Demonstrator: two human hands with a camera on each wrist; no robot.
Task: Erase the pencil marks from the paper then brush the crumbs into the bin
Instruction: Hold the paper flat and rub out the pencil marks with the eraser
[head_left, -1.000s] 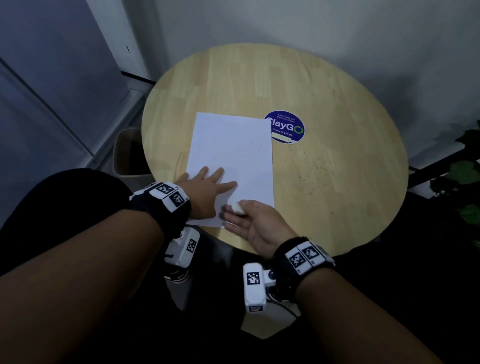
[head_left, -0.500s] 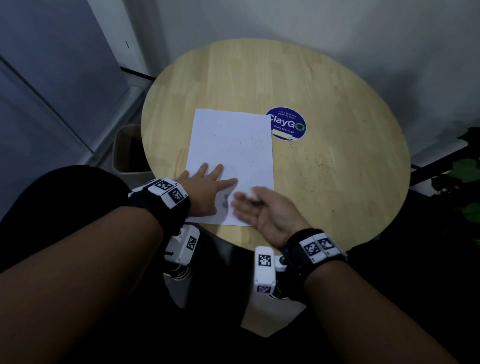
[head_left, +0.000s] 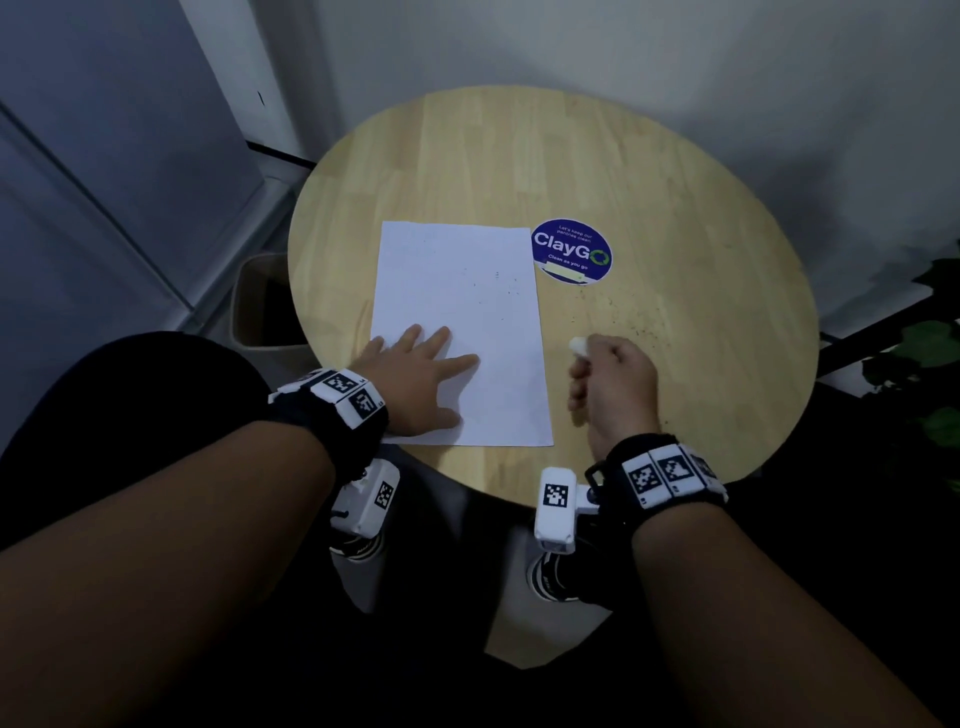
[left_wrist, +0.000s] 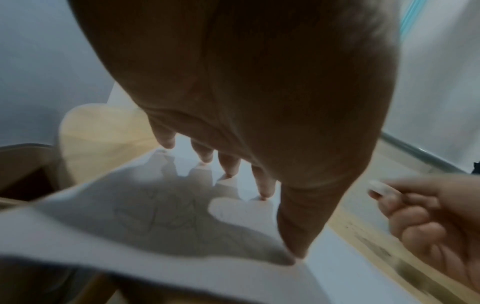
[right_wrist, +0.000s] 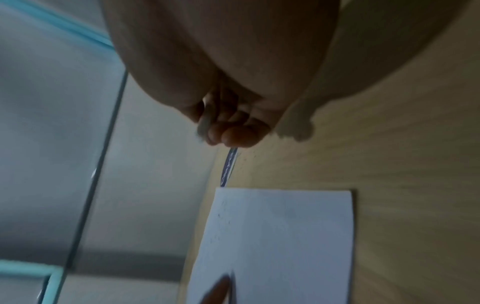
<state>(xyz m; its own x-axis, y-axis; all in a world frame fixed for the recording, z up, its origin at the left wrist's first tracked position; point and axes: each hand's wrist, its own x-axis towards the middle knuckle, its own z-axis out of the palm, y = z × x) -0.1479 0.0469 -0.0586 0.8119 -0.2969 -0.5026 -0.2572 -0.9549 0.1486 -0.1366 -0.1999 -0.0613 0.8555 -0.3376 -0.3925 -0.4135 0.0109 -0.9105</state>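
Observation:
A white sheet of paper lies on the round wooden table, with dark eraser crumbs scattered over its far right part. My left hand presses flat on the paper's near left corner, fingers spread. In the left wrist view faint pencil lines show on the paper under the palm's shadow. My right hand hovers right of the paper, fingers curled, pinching a small white eraser. In the right wrist view the eraser sits between thumb and fingers.
A beige bin stands on the floor under the table's left edge. A blue round ClayGo sticker sits right of the paper's far corner. More dark crumbs speckle the wood to the right. Green leaves show at far right.
My right hand moved with the eraser from the paper's near edge rightward off the sheet and turned palm down. The left hand stayed pressed on the paper.

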